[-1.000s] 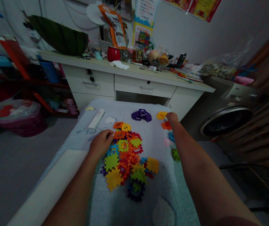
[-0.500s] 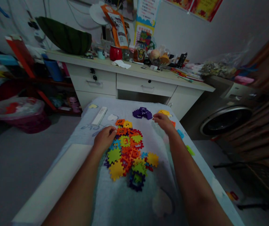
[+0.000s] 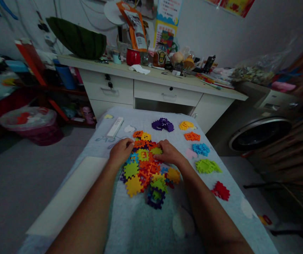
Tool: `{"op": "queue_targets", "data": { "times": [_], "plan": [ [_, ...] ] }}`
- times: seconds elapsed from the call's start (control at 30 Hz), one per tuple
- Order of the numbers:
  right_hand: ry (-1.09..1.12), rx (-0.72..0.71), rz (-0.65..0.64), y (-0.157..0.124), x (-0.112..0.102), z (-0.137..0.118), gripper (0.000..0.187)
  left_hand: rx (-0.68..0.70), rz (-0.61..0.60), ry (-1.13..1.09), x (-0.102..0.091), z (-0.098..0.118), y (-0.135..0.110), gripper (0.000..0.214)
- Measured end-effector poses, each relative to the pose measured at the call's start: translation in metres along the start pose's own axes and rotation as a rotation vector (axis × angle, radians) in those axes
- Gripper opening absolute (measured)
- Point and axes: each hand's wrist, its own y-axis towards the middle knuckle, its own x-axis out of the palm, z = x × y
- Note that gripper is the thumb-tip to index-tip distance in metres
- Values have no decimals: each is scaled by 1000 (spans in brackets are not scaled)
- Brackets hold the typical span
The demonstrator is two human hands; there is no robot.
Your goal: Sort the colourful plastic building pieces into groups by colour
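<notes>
A mixed pile of toothed plastic building tiles (image 3: pixel 143 169), in orange, yellow, green, red, blue and purple, lies mid-table. My left hand (image 3: pixel 121 152) rests at the pile's upper left edge, thumb and forefinger drawn together by an orange tile (image 3: pixel 139 144). Whatever is between those fingertips is too small to make out. On the right side of the pile my right hand (image 3: pixel 170 152) has its thumb and forefinger apart around a lime-green tile (image 3: pixel 156 151), with no tile lifted. Purple tiles (image 3: pixel 162 124) form a separate heap beyond the pile.
Along the right side lie heaps of yellow (image 3: pixel 186 125), orange (image 3: pixel 192 136), blue (image 3: pixel 200 149), lime-green (image 3: pixel 207 166) and red tiles (image 3: pixel 221 191). A white box (image 3: pixel 115 127) lies at back left. The cluttered desk (image 3: pixel 164 96) stands behind, a washing machine (image 3: pixel 260 134) to the right.
My right hand has moved left and nearer, from beside the purple heap to the mixed pile, uncovering the right-hand heaps. My left hand stays at the pile's edge. The view has shifted slightly.
</notes>
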Motion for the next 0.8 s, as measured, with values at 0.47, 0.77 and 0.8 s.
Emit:
{"op": "queue_targets", "data": {
  "times": [0.47,0.77,0.8],
  "plan": [
    [10,2,-71,-19,-45,21,48,18,9,16,2,-2,2,26],
    [-189,116,-13,-94,-93,68,62,-1,-9,36,2,-1,2,28],
    [-211,139,-22,-104,-93,71,61,-1,-8,35,3,-1,2,28]
  ]
}}
